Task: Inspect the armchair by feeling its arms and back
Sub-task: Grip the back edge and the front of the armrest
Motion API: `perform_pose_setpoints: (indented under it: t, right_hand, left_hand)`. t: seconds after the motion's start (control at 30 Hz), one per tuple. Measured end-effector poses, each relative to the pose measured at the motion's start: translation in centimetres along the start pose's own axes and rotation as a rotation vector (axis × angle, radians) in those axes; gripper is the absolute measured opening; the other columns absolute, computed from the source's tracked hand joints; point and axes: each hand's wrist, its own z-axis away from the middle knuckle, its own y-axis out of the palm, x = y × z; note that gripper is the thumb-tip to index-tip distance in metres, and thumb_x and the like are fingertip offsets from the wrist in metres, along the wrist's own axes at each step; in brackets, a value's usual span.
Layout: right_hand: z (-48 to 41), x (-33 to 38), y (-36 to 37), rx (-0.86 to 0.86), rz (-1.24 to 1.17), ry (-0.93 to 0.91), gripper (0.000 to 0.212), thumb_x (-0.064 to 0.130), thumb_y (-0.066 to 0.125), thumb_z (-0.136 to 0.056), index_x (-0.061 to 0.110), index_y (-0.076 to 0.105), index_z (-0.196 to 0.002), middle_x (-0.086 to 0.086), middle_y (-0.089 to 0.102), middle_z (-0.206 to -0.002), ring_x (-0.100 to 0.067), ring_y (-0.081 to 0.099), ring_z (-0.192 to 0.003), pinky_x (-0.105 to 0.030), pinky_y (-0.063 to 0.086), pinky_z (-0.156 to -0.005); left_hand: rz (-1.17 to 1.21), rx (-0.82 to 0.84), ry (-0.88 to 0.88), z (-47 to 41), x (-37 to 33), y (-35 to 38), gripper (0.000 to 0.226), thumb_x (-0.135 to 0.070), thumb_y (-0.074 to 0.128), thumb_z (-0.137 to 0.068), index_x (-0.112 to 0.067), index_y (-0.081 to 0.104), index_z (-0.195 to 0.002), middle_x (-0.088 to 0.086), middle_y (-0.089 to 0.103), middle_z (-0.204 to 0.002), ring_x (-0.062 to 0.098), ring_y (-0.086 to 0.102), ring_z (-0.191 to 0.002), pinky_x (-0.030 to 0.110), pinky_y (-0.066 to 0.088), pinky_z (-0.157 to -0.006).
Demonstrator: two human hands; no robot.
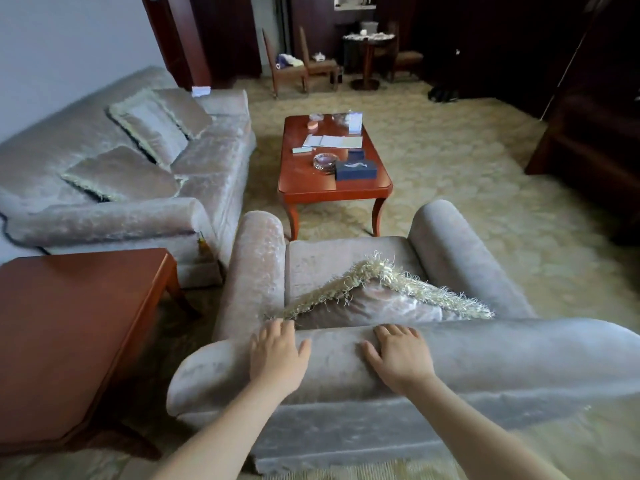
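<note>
I stand behind a pale velvet armchair (502,355) and look down over its rolled back. My left hand (277,355) lies flat on the top of the back near its left end, fingers spread. My right hand (398,355) rests flat on the same roll, a little right of the middle, fingers together. Neither hand holds anything. The left arm (256,265) and right arm (457,251) of the chair run away from me. A fringed cushion (374,299) leans on the seat against the back.
A wooden side table (69,334) stands close at the left. Beyond it is a matching sofa (114,216) with cushions. A red-brown coffee table (332,188) carrying papers, an ashtray and a blue box sits ahead. Dark furniture lines the right side.
</note>
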Motion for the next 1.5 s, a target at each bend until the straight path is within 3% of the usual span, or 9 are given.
perform_pose_setpoints:
  t: [0.23,0.5,0.67,0.93,1.13,1.3,1.37,1.43,1.5]
  right_hand:
    - [-1.0,-7.4,-1.5,0.098,-0.077,-0.296,0.046,0.052,0.030,-0.095,0.019,0.053,-0.117,-0.001,0.056,-0.126,-0.024,0.050,-0.116,-0.033,0.035,-0.095]
    - [-0.9,-24.7,-3.0,0.116,0.014,-0.001,0.044,0.057,0.030,-0.094,0.026,0.057,-0.111,0.003,0.060,-0.121,-0.020,0.055,-0.113,-0.030,0.037,-0.091]
    - [-0.7,-25.2,-2.2,0.030,0.018,0.011,0.040,0.053,0.031,-0.093,0.025,0.058,-0.103,0.004,0.063,-0.113,-0.019,0.056,-0.107,-0.030,0.037,-0.088]
    - [-0.6,-25.5,-2.9,0.146,0.083,-0.102,0.068,0.068,0.022,-0.090,0.021,0.045,-0.134,0.000,0.046,-0.141,-0.021,0.040,-0.131,-0.033,0.028,-0.105]
    - [0.3,-26.4,-2.8,0.113,0.084,-0.283,0.068,0.069,0.020,-0.089,0.024,0.038,-0.137,0.001,0.044,-0.143,-0.021,0.038,-0.131,-0.037,0.028,-0.103]
    - [0.3,-27.6,-2.9,0.108,0.066,-0.483,0.077,0.072,0.020,-0.087,0.020,0.029,-0.143,-0.005,0.037,-0.146,-0.026,0.034,-0.133,-0.042,0.027,-0.106]
    - [0.6,-28.7,-3.2,0.134,0.077,-0.598,0.081,0.071,0.022,-0.088,0.017,0.016,-0.149,-0.010,0.025,-0.154,-0.029,0.025,-0.139,-0.044,0.022,-0.111]
    - [1.2,-31.1,-3.4,0.151,0.140,-0.725,0.083,0.066,0.027,-0.090,0.016,0.000,-0.152,-0.012,0.009,-0.159,-0.031,0.012,-0.144,-0.048,0.012,-0.114]
    - [2.1,-33.8,-3.6,0.155,0.214,-0.844,0.083,0.057,0.032,-0.094,0.017,-0.014,-0.150,-0.012,-0.009,-0.159,-0.034,-0.001,-0.146,-0.053,0.002,-0.114]
  left_hand:
    - [-0.099,0.093,-0.060,-0.4,-8.5,2.8,0.047,-0.054,0.021,-0.094,-0.032,0.048,-0.125,-0.007,0.048,-0.134,0.015,0.043,-0.125,0.042,0.023,-0.103]
    - [-0.113,0.110,-0.169,-0.7,-9.1,3.3,0.047,-0.054,0.023,-0.095,-0.038,0.037,-0.137,-0.014,0.036,-0.147,0.011,0.034,-0.133,0.038,0.019,-0.107]
    - [-0.154,0.200,-0.290,-1.8,-11.2,3.3,0.056,-0.055,0.017,-0.095,-0.031,0.031,-0.144,-0.007,0.031,-0.151,0.017,0.030,-0.136,0.045,0.018,-0.109]
    - [-0.138,0.225,-0.304,-1.3,-11.6,2.5,0.062,-0.059,0.015,-0.094,-0.029,0.026,-0.148,-0.004,0.025,-0.155,0.019,0.023,-0.140,0.047,0.012,-0.113]
    - [-0.132,0.170,-0.370,-0.6,-11.8,2.6,0.058,-0.059,0.021,-0.094,-0.030,0.034,-0.143,-0.003,0.028,-0.154,0.021,0.024,-0.139,0.044,0.013,-0.114]
    - [0.077,-0.063,-0.763,0.9,-18.0,4.0,0.067,-0.055,0.030,-0.094,-0.022,0.019,-0.151,0.008,0.005,-0.160,0.029,-0.004,-0.146,0.049,-0.004,-0.115]
    - [0.290,-0.215,-0.960,1.5,-23.3,5.1,0.078,-0.054,0.038,-0.092,-0.017,0.006,-0.153,0.011,-0.009,-0.159,0.032,-0.011,-0.145,0.054,0.000,-0.114]
    - [0.581,-0.374,-1.167,1.9,-29.0,6.4,0.093,-0.054,0.050,-0.087,-0.014,-0.003,-0.152,0.012,-0.012,-0.158,0.037,-0.004,-0.144,0.058,0.013,-0.111]
    - [0.927,-0.528,-1.387,1.6,-33.5,7.5,0.107,-0.053,0.061,-0.081,-0.007,-0.005,-0.150,0.021,0.000,-0.156,0.044,0.016,-0.139,0.052,0.024,-0.110]
